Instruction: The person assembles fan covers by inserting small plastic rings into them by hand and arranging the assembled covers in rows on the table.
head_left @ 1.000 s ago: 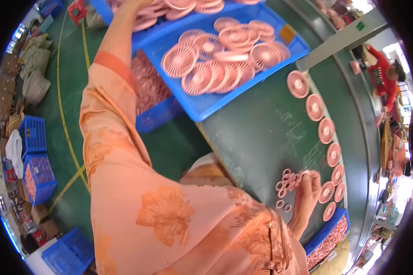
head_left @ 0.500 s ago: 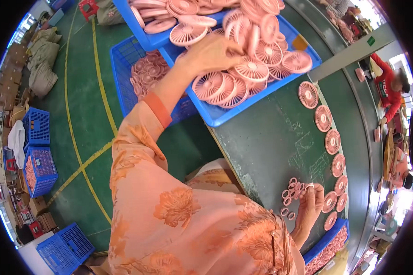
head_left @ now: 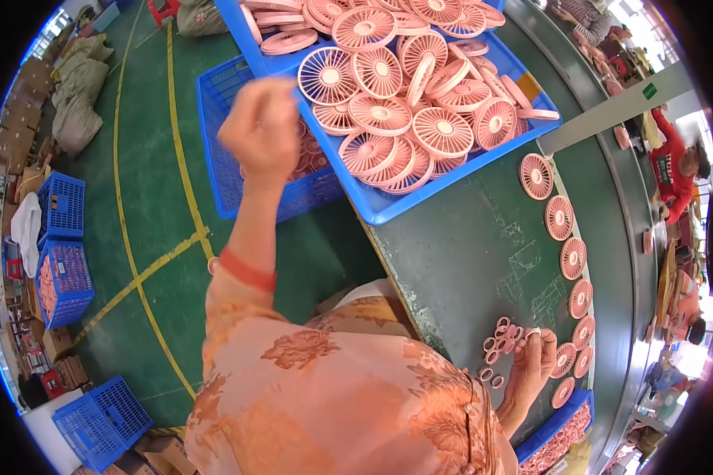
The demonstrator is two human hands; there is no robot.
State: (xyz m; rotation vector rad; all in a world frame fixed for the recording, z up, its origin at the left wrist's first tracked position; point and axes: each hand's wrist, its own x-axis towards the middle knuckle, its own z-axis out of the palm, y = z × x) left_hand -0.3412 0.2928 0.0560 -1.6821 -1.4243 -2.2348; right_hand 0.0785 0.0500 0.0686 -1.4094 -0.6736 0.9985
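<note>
My left hand (head_left: 263, 131), smeared by motion, is over the blue crate (head_left: 214, 134) of small pink parts, beside the blue tray (head_left: 384, 210). Its fingers look curled, but whether they hold anything is not clear. Pink spoked discs (head_left: 444, 132), like fan grilles, are heaped in that tray. Over the green table my right hand (head_left: 531, 368) pinches a small pink ring (head_left: 533, 332) between thumb and fingers. Several loose pink rings (head_left: 499, 340) lie beside it. Near my left sleeve a small pink round piece (head_left: 212, 266) shows against the floor.
A row of pink spoked discs (head_left: 573, 258) runs along the table's (head_left: 451, 245) right side. At its near end stands a blue bin (head_left: 558, 431) of small pink parts. A grey post (head_left: 610, 111) rises by the tray. Across the belt sits a person in red (head_left: 673, 174).
My left hand has pulled out of the heap of discs, moving left over the crate. My right hand stays beside the loose rings, still pinching a ring. The discs in the tray have shifted.
</note>
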